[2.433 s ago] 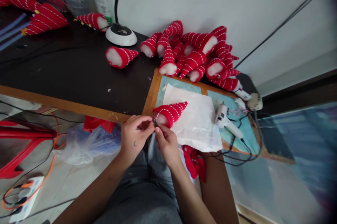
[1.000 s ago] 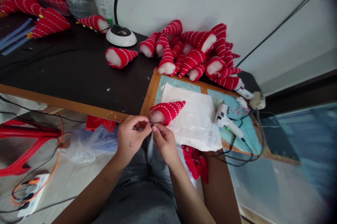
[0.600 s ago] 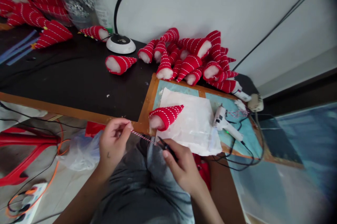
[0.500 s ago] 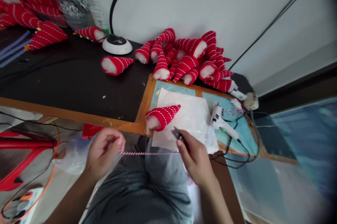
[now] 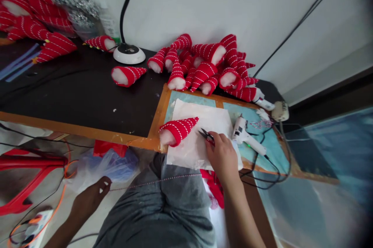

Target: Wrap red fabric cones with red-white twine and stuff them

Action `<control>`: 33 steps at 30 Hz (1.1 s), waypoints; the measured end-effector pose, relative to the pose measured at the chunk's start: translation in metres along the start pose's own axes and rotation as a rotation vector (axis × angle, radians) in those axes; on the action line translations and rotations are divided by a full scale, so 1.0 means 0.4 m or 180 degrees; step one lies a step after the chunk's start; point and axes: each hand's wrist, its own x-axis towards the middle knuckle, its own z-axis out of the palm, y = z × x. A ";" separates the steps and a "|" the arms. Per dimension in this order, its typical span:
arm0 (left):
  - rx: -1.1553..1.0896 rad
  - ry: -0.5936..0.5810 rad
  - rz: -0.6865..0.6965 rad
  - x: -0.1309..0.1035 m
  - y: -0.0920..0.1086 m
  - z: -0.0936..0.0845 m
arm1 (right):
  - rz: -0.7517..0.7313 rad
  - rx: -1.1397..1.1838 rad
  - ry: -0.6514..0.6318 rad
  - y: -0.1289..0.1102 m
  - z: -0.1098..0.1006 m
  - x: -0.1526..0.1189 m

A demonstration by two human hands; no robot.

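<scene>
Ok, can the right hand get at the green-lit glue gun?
Probably yes: the glue gun lies close beside the right hand, nothing visible between them, though that hand holds snips.

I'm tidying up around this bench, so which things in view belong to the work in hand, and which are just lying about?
Likely in use:
- striped cord, at the left hand
- snips, at the right hand
- stuffed red cone, on the white sheet
- glue gun, green light lit

Probably lying about:
- plastic bag
- red plastic frame
- blue strips
</scene>
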 end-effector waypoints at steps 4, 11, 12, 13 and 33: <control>0.0782 -0.0496 0.0466 0.037 0.020 0.072 | -0.0248 -0.0257 0.0564 0.007 0.011 0.001; 0.0268 0.0969 0.2775 0.095 0.289 -0.004 | -0.1077 0.1641 0.0922 -0.103 -0.026 -0.020; 0.0076 0.1098 0.3059 0.097 0.343 -0.032 | -0.1146 0.1738 0.0983 -0.124 -0.028 -0.022; -0.0104 0.1261 0.3219 0.101 0.395 -0.057 | -0.1158 0.1753 0.1065 -0.143 -0.028 -0.022; -0.1260 0.0834 0.2916 0.256 0.598 -0.082 | -0.1050 0.1403 0.1135 -0.208 0.009 -0.034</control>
